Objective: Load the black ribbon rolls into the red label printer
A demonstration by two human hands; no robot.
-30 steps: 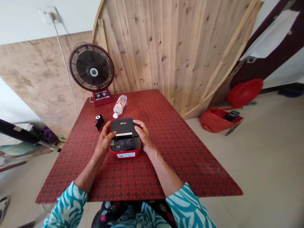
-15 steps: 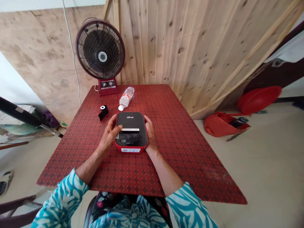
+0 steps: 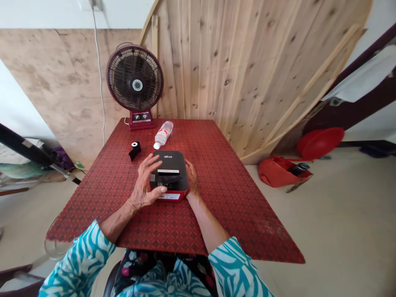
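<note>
In the head view a small black-and-red printer-like box sits on the table, its top black with a slot and a white label strip. A dark strip lies in or across the slot. My left hand is at the box's left side, fingers spread over the edge of the top, thumb near the front corner. Along the right side my right hand grips the box, its fingertips partly hidden. Beyond my left hand stands a small black roll with a white core, its end unrolled.
A clear plastic bottle with a white cap lies behind the box. At the back left corner stands a dark red fan. The table has a red patterned cover. On the floor to the right are an orange-red bag and a red basin.
My left hand has opened, its thumb going from the label strip to the front corner of the box. My right hand stays on the right side. The camera view has shifted slightly.
</note>
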